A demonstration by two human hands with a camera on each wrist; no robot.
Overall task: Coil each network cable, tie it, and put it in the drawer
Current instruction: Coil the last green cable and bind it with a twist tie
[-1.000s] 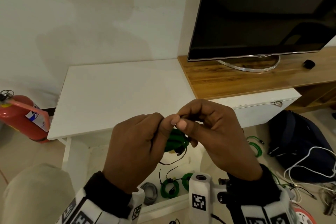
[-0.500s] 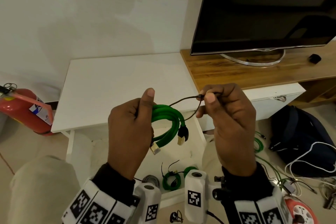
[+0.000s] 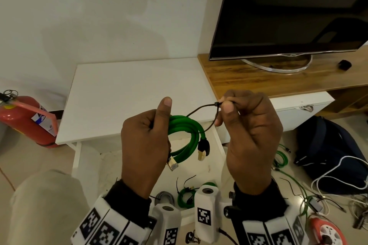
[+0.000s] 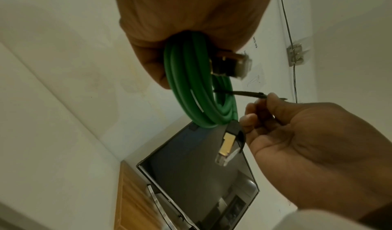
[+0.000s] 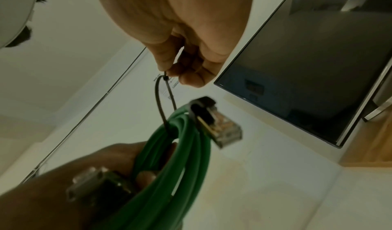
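My left hand (image 3: 145, 141) grips a coiled green network cable (image 3: 186, 131) in its fist, thumb pointing up. Both gold-tipped plugs (image 3: 203, 150) hang from the coil. A thin black cable tie (image 3: 201, 108) loops loosely around the coil. My right hand (image 3: 249, 125) pinches the tie's head between thumb and forefinger, up and to the right of the coil. The wrist views show the same: the green cable (image 4: 191, 89) in the left fist, the tie (image 5: 163, 99) running from the right hand's fingertips (image 5: 180, 76) down to the cable (image 5: 182, 149). Below the hands is the open white drawer (image 3: 199, 217).
Inside the drawer lie a tied green coil (image 3: 186, 197) and a grey coil (image 3: 164, 198). A white table top (image 3: 129, 93) and a wooden TV stand (image 3: 258, 81) with a TV (image 3: 288, 10) stand ahead. Loose cables (image 3: 338, 175), a dark bag (image 3: 334, 151) and a red extinguisher (image 3: 25, 117) sit on the floor.
The hands have drawn apart: the right hand pulled the tie's end up and right, away from the coil, while the left hand lifted the coil into view.
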